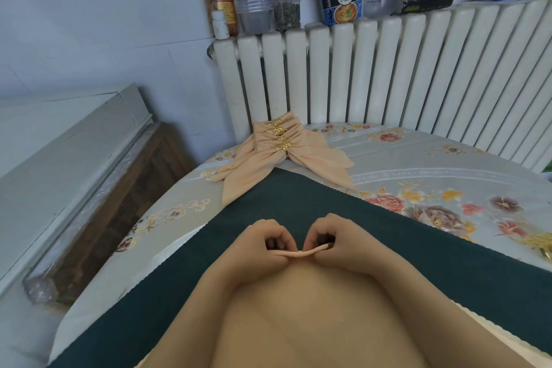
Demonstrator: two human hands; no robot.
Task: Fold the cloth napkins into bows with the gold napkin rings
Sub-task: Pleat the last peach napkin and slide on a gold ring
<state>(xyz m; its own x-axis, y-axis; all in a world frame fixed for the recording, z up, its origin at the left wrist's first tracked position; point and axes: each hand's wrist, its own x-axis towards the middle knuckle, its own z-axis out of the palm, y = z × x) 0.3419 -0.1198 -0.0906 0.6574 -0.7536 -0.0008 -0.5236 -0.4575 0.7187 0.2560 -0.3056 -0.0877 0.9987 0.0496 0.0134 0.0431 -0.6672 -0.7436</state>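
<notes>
Both hands pinch one gathered fold of a peach napkin (298,308): left hand (265,245) and right hand (337,243), each grip tight on the cloth, over a dark green mat (298,197). Finished bows (283,149) with gold rings (283,146) lie beyond, beside the radiator (388,69).

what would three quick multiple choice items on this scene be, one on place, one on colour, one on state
1. Where do the finished bows lie?
A. by the radiator
B. on the floor
C. on the shelf

2. What colour is the mat under the hands?
A. red
B. dark green
C. white

3. What are the left hand and right hand doing?
A. resting flat
B. holding a jar
C. pinching a napkin fold

Answers: 1 A, the stack sits below the radiator; 2 B, the cloth is deep green; 3 C, both sets of fingers pinch the fold.
</notes>
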